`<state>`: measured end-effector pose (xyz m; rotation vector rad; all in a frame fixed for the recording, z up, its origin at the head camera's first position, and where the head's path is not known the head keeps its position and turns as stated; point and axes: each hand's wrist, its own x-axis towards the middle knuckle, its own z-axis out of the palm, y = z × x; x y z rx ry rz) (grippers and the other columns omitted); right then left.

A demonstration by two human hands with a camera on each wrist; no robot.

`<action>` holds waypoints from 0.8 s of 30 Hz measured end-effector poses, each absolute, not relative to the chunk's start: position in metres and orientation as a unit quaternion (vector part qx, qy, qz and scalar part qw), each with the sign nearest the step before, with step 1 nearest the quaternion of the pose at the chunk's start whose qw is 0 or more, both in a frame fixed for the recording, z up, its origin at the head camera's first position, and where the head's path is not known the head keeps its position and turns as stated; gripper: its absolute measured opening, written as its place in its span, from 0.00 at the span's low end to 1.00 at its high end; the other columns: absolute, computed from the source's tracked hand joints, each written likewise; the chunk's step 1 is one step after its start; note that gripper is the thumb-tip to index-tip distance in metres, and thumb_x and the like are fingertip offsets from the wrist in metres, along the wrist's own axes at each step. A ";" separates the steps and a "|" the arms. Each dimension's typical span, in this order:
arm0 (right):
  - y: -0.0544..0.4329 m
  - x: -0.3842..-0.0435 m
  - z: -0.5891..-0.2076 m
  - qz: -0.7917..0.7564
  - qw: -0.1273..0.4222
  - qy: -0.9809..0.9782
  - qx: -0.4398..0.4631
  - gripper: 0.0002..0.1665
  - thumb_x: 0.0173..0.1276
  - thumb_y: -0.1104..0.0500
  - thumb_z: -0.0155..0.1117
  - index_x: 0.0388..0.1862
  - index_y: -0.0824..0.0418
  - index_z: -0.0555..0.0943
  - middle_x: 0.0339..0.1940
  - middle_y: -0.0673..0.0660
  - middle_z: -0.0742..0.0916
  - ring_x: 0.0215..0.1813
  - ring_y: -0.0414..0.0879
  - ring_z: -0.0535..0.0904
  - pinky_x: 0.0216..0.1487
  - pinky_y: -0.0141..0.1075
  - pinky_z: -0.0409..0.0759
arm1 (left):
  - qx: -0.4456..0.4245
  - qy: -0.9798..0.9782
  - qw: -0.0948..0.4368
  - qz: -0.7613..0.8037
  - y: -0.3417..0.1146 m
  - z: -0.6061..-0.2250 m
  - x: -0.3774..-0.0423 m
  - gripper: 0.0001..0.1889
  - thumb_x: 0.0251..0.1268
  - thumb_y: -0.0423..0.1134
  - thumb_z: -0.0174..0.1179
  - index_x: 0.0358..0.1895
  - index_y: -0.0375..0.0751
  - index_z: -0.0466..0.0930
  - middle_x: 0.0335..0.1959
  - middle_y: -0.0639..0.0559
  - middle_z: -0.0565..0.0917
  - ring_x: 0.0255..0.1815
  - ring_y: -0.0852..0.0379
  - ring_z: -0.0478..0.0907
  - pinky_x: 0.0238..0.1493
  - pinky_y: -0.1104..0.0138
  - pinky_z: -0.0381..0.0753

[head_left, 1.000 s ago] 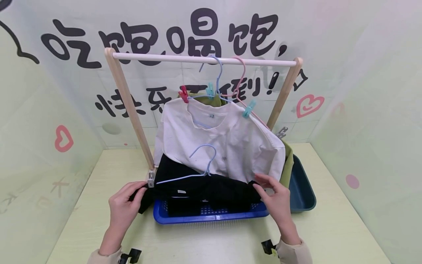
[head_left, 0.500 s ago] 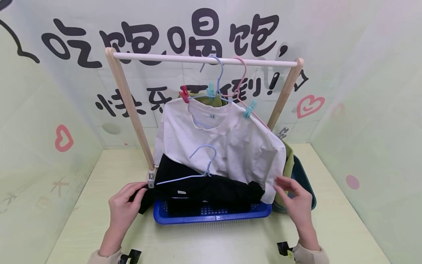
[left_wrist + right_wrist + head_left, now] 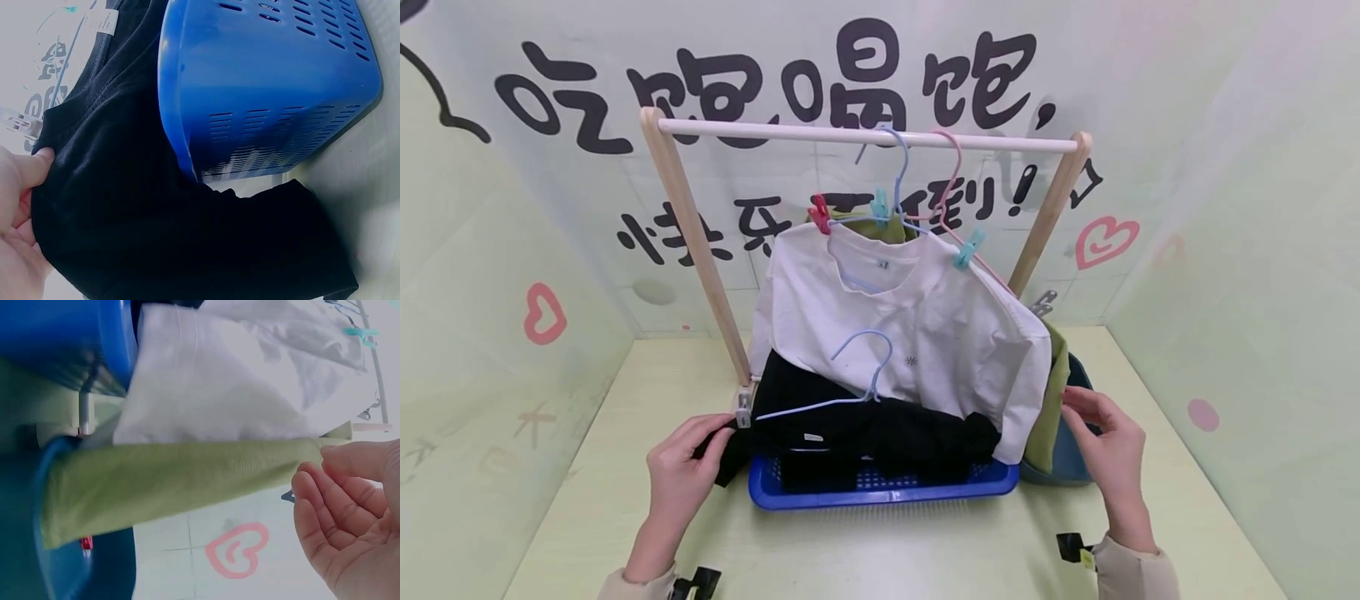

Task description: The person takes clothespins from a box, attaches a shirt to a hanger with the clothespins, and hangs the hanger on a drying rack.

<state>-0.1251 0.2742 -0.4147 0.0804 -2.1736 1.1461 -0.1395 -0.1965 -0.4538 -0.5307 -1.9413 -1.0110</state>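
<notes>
My left hand pinches the shoulder edge of a black shirt, thumb on the cloth in the left wrist view. Just above those fingers, a silver clothes peg grips the shirt at one end of a light blue hanger. The shirt drapes over a blue perforated basket, one sleeve hanging beside it. My right hand holds nothing, fingers loosely bent, over the edge of a dark teal bin. A green garment hangs close to its fingertips in the right wrist view.
A rack with a white rail stands behind. A white T-shirt hangs from it, with a red peg and teal pegs. A pink hanger hooks the rail. More pegs lie in the bin.
My right hand has let go of the black shirt's right end and moved right, past the white sleeve, to the teal bin. The left hand keeps its hold in the same place.
</notes>
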 end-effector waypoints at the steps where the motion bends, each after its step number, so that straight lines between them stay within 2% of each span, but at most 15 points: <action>1: 0.277 -0.128 -0.415 0.436 0.330 -0.836 0.032 0.13 0.53 0.77 0.67 0.39 0.70 0.83 0.34 0.65 0.86 0.32 0.22 0.77 0.36 0.15 0.72 | -0.213 -0.778 0.430 -0.405 -0.197 -0.454 -0.140 0.06 0.49 0.22 0.65 0.32 0.27 0.84 0.29 0.41 0.85 0.40 0.72 0.78 0.46 0.84 0.71; 7: 0.289 -0.149 -0.413 0.393 0.291 -0.871 0.032 0.10 0.56 0.75 0.66 0.38 0.72 0.82 0.33 0.67 0.86 0.31 0.16 0.71 0.34 0.14 0.70 | -0.215 -0.778 0.429 -0.406 -0.197 -0.453 -0.140 0.05 0.50 0.23 0.64 0.32 0.27 0.84 0.29 0.40 0.85 0.39 0.71 0.78 0.47 0.84 0.71; 12: 0.295 -0.163 -0.411 0.373 0.256 -0.892 -0.016 0.09 0.57 0.73 0.65 0.38 0.72 0.82 0.32 0.68 0.86 0.29 0.17 0.69 0.32 0.12 0.68 | -0.214 -0.780 0.430 -0.402 -0.197 -0.453 -0.140 0.07 0.47 0.21 0.64 0.32 0.28 0.85 0.29 0.41 0.85 0.39 0.70 0.78 0.46 0.84 0.71; 14: 0.297 -0.170 -0.410 0.360 0.244 -0.900 -0.032 0.09 0.57 0.72 0.65 0.39 0.72 0.82 0.32 0.68 0.86 0.29 0.23 0.73 0.32 0.12 0.67 | -0.213 -0.780 0.430 -0.401 -0.197 -0.452 -0.139 0.07 0.47 0.21 0.64 0.33 0.29 0.85 0.29 0.41 0.85 0.38 0.69 0.78 0.46 0.84 0.71; 16: 0.298 -0.177 -0.409 0.347 0.232 -0.908 -0.041 0.10 0.58 0.72 0.63 0.39 0.72 0.82 0.32 0.68 0.86 0.30 0.34 0.79 0.32 0.14 0.67 | -0.212 -0.781 0.430 -0.401 -0.197 -0.452 -0.139 0.08 0.46 0.21 0.64 0.33 0.29 0.85 0.29 0.41 0.85 0.38 0.69 0.78 0.46 0.84 0.71; 20: 0.301 -0.194 -0.406 0.330 0.201 -0.921 -0.041 0.12 0.58 0.72 0.58 0.41 0.74 0.81 0.34 0.70 0.85 0.36 0.59 0.82 0.39 0.32 0.76 | -0.211 -0.780 0.431 -0.403 -0.197 -0.453 -0.139 0.07 0.47 0.21 0.64 0.32 0.28 0.85 0.29 0.41 0.85 0.38 0.70 0.78 0.46 0.84 0.71; 24: 0.308 -0.212 -0.409 0.310 0.184 -0.933 -0.012 0.10 0.52 0.73 0.55 0.34 0.73 0.81 0.26 0.66 0.85 0.29 0.55 0.80 0.34 0.42 0.75 | -0.211 -0.780 0.430 -0.402 -0.198 -0.453 -0.139 0.09 0.45 0.20 0.64 0.33 0.28 0.85 0.29 0.41 0.85 0.38 0.70 0.78 0.46 0.84 0.71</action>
